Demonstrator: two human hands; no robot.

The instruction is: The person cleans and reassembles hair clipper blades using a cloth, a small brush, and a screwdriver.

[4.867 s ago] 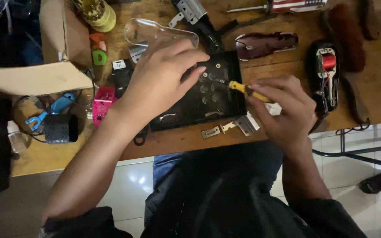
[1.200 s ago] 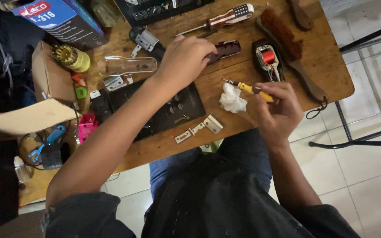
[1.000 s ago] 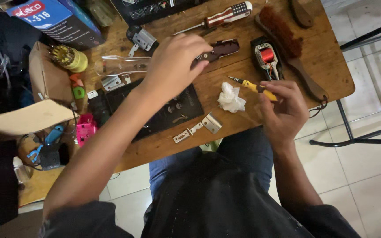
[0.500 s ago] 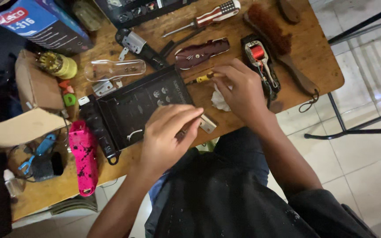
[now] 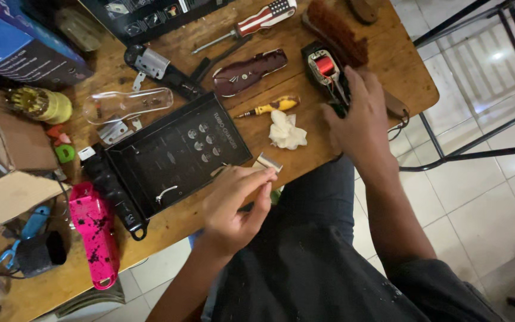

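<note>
My left hand (image 5: 233, 203) hovers at the table's front edge with thumb and forefinger pinched together; whatever is between them is hidden. Just past its fingertips lies a small metal clipper blade (image 5: 267, 162), beside a black tray (image 5: 150, 149) holding tiny screws. My right hand (image 5: 359, 122) reaches right, its fingers wrapped on the lower end of an opened black hair clipper (image 5: 324, 68) with a red coil. A small yellow-handled screwdriver (image 5: 272, 107) and a crumpled white tissue (image 5: 286, 131) lie loose between my hands.
On the wooden table (image 5: 400, 71) are a maroon clipper cover (image 5: 248, 71), a striped-handle screwdriver (image 5: 257, 21), a brown brush (image 5: 335, 27), a clear plastic cover (image 5: 123, 104), a pink clipper (image 5: 93, 232), a blue box (image 5: 19, 42) and a cardboard box (image 5: 7, 161). Tiled floor lies to the right.
My left hand drew back from the far side of the table to its front edge. My right hand put down the yellow screwdriver and moved right onto the opened clipper.
</note>
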